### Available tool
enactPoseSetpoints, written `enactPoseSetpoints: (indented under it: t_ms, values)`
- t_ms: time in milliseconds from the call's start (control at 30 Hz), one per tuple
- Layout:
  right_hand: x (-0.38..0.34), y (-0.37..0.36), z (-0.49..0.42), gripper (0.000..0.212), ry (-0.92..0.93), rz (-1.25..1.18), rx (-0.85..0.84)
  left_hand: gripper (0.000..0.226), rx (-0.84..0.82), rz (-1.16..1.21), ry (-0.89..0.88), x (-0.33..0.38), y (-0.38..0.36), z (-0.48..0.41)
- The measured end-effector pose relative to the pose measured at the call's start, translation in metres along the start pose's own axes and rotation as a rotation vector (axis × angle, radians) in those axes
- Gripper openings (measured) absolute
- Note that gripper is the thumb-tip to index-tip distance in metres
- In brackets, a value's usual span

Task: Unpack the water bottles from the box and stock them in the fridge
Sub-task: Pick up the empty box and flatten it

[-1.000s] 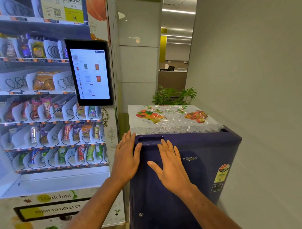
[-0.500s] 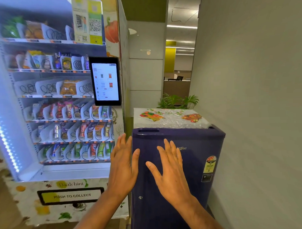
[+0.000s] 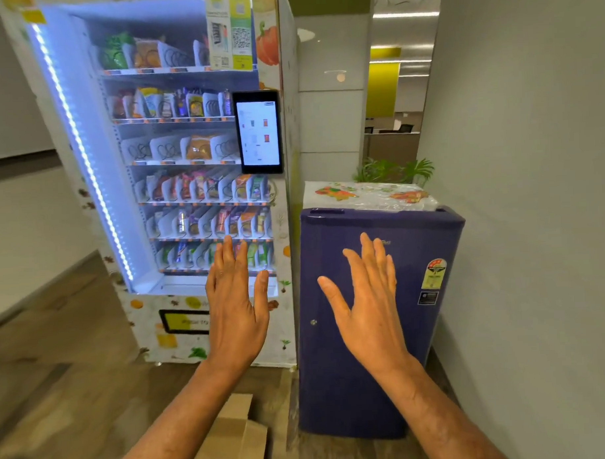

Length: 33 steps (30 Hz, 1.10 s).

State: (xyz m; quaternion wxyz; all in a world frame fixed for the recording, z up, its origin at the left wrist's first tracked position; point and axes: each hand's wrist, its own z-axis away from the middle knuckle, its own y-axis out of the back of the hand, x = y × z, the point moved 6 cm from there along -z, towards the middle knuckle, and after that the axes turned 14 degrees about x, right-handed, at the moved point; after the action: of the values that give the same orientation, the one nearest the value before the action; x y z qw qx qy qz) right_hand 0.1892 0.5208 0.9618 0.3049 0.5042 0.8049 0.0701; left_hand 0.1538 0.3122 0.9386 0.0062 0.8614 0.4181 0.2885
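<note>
Head view: my left hand (image 3: 233, 310) and right hand (image 3: 369, 309) hang empty, fingers (image 3: 228, 262) straight and spread. The fridge (image 3: 368, 381) stands shut ahead; I'd pull its recessed grip (image 3: 326, 212) at the door's top. The cardboard box (image 3: 233, 434) lies on the floor (image 3: 77, 391) below me, bottles unseen, probably heavy and slick. The vending machine (image 3: 175, 165) crowds the fridge's left.

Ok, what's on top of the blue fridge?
A printed cover under clear plastic lies on the fridge; plant leaves show behind. It is shut, hiding the inside.

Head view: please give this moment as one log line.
fridge door closed | left hand open, empty | right hand open, empty | box on floor
</note>
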Motion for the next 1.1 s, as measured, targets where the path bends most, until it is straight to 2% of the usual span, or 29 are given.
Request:
enactPoseSetpoints:
  t_ms: [267,567,800,1100]
  values:
    - [-0.044,-0.001,0.046,0.065,-0.045,-0.056,-0.032,0.06,0.026,-0.076,0.015,-0.036,0.079,0.018]
    - [-0.138,-0.066,0.105,0.061,-0.048,-0.061,-0.09,0.057,0.049,-0.088,0.058,-0.128,0.166,0.026]
    - [-0.212,-0.125,0.152,0.06,-0.117,-0.059,-0.118,0.057,0.0,-0.076,0.131,-0.219,0.225,0.016]
    - [-0.22,-0.175,0.181,0.061,-0.146,0.02,-0.167,0.056,-0.049,-0.107,0.234,-0.303,0.23,0.033]
